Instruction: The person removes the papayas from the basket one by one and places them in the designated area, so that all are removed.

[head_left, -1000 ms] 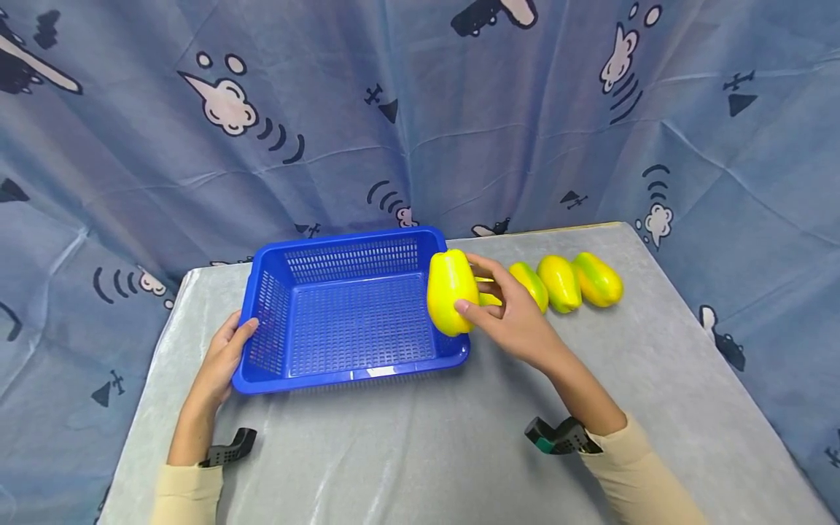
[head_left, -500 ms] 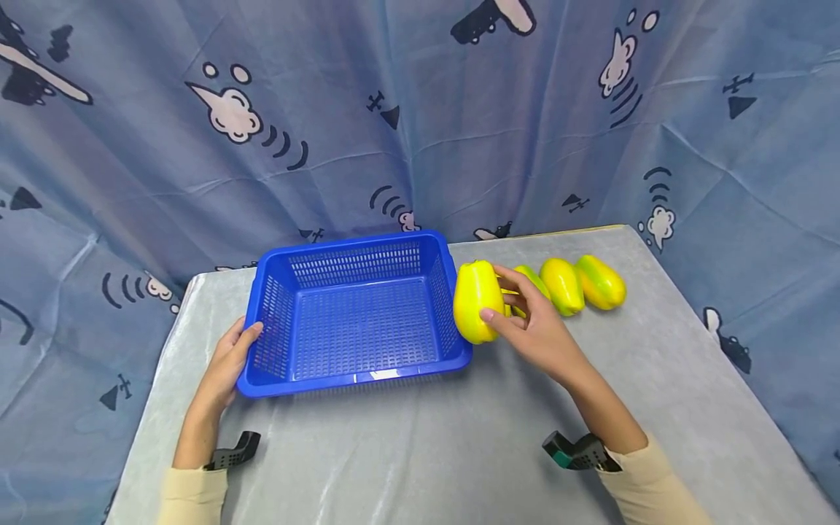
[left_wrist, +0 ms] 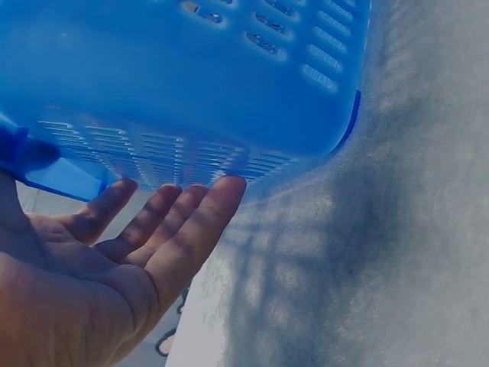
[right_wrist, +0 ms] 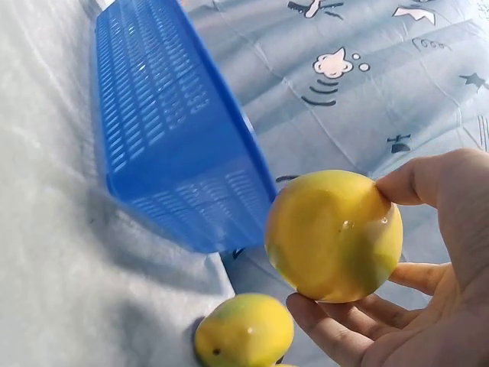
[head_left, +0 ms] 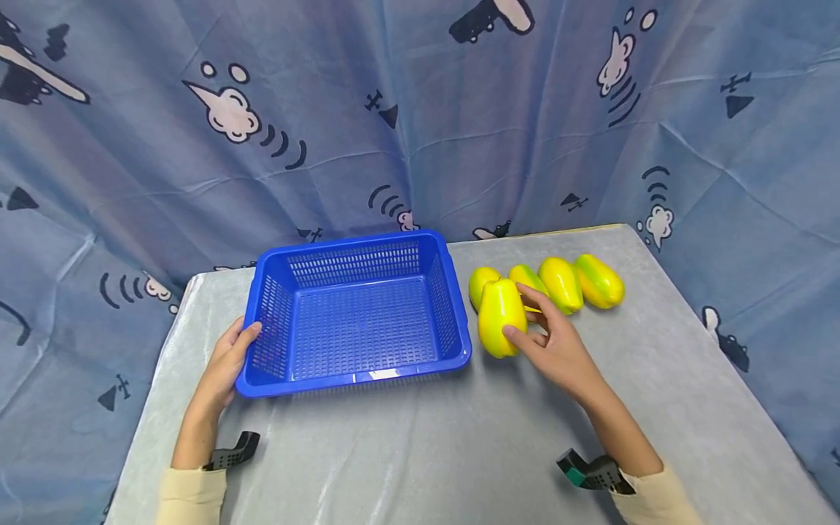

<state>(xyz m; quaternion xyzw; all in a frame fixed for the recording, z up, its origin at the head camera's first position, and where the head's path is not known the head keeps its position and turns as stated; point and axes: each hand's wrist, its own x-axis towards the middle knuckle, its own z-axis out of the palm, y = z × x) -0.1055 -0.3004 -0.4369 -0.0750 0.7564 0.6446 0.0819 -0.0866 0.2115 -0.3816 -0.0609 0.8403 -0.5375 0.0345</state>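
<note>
My right hand holds a yellow papaya upright, just right of the blue plastic basket. In the right wrist view, the thumb and fingertips pinch the papaya from its side, apart from the tabletop. My left hand grips the basket's left rim, thumb over the edge. The left wrist view shows its fingers against the outside of the slotted basket wall. Nothing lies inside the basket. Behind the held papaya, a partly hidden papaya rests on the table.
To the right along the back lie more yellow-green papayas: one partly covered, a middle one and the rightmost. A grey cloth covers the table. A patterned blue curtain hangs behind it.
My right hand has carried the papaya from over the basket's right edge rightward and toward me. A papaya behind it has come into view. The left hand stays on the rim.
</note>
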